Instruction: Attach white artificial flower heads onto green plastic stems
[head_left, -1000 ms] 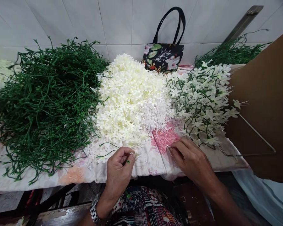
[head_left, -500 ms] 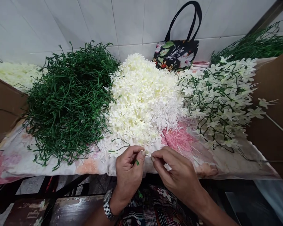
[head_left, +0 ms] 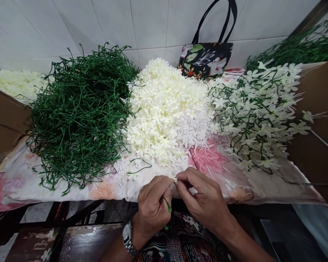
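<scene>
Here, left hand [head_left: 153,205] and right hand [head_left: 205,198] pinch blossom [head_left: 175,179] between fingertips [head_left: 170,186].

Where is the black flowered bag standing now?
In the head view, the black flowered bag stands at the back, right of centre, against the tiled wall, behind the heap of white blossoms.

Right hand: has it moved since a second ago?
Yes. The right hand has shifted left, away from the pink print on the cloth, and now touches the left hand.

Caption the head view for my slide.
Left hand and right hand pinch a tiny white flower; green stem in left.
</scene>
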Demonstrator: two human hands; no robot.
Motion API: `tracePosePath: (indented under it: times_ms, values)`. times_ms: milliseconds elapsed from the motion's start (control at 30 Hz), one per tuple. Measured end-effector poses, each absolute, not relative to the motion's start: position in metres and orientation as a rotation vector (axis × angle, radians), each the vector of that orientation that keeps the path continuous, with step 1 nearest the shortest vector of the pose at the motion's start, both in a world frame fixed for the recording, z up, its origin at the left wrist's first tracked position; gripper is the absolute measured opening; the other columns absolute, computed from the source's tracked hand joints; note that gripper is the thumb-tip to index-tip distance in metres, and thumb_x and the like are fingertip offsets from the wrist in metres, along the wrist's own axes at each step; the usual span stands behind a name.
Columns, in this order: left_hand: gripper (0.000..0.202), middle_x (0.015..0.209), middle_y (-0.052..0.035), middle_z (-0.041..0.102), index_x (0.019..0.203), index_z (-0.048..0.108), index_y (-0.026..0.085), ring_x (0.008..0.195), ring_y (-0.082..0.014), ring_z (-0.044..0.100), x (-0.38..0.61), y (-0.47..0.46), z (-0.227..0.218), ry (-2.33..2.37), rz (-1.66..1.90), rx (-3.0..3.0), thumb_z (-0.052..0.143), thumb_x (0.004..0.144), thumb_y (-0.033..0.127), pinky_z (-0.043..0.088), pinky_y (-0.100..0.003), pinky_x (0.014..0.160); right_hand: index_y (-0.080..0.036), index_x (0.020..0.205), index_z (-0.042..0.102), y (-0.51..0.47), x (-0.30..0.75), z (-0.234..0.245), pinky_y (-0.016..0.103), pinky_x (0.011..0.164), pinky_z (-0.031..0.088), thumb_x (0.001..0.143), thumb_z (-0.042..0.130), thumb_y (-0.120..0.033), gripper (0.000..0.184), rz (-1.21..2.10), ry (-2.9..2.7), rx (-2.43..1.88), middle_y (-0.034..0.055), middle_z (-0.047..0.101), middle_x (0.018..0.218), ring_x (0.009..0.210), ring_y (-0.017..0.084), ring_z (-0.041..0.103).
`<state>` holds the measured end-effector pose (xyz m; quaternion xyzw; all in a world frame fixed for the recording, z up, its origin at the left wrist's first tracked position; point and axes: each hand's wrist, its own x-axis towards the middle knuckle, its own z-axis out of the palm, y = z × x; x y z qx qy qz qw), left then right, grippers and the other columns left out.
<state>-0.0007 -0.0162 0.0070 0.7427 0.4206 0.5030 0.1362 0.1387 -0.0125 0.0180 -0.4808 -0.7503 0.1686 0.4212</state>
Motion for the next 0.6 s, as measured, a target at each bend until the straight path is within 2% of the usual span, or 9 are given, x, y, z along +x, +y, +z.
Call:
tracePosePath:
  times_ms: [67, 200, 367, 600]
  values:
    - [0.019, 0.073, -0.0044, 0.066, 0.09, 0.059, 0.016, 0.067, -0.0129, 0.063, -0.0036, -0.0172, 0.0071, 1.163, 1.463, 2.144, 0.051, 0.078, 0.003, 0.051, -0.02, 0.062, -0.014, 0.074, 0.054, -0.0131, 0.1396, 0.0171, 0.02, 0.049, 0.038, 0.083, 0.047, -0.009, 0.012, 0.449, -1.874, -1.186, -0.0007, 0.049, 0.059, 0.052, 0.009, 0.046]
    - [0.015, 0.07, -0.0011, 0.063, 0.093, 0.058, 0.018, 0.058, -0.0104, 0.059, -0.007, -0.0204, 0.0071, 1.168, 1.324, 1.843, 0.05, 0.082, 0.012, 0.047, -0.018, 0.053, -0.015, 0.074, 0.053, -0.015, 0.1401, 0.016, 0.02, 0.049, 0.038, 0.084, 0.047, -0.009, 0.013, 0.469, -1.876, -1.13, -0.0008, 0.048, 0.059, 0.053, 0.009, 0.045]
    - [0.009, 0.058, 0.004, 0.055, 0.081, 0.06, 0.018, 0.046, -0.0065, 0.047, -0.0054, -0.0187, 0.0053, 1.215, 1.202, 1.501, 0.051, 0.083, 0.018, 0.039, -0.014, 0.043, -0.015, 0.077, 0.053, -0.0168, 0.1398, 0.0156, 0.021, 0.05, 0.038, 0.084, 0.045, -0.007, 0.013, 0.427, -1.912, -1.074, -0.0001, 0.048, 0.06, 0.055, 0.01, 0.045]
    - [0.009, 0.058, 0.0014, 0.059, 0.071, 0.062, 0.015, 0.051, -0.0089, 0.052, -0.0063, -0.0136, 0.0068, 1.189, 1.203, 1.561, 0.057, 0.077, 0.017, 0.043, -0.017, 0.049, -0.016, 0.077, 0.052, -0.016, 0.1396, 0.0152, 0.022, 0.05, 0.038, 0.085, 0.043, -0.007, 0.015, 0.431, -1.938, -1.065, -0.0006, 0.048, 0.061, 0.055, 0.01, 0.046]
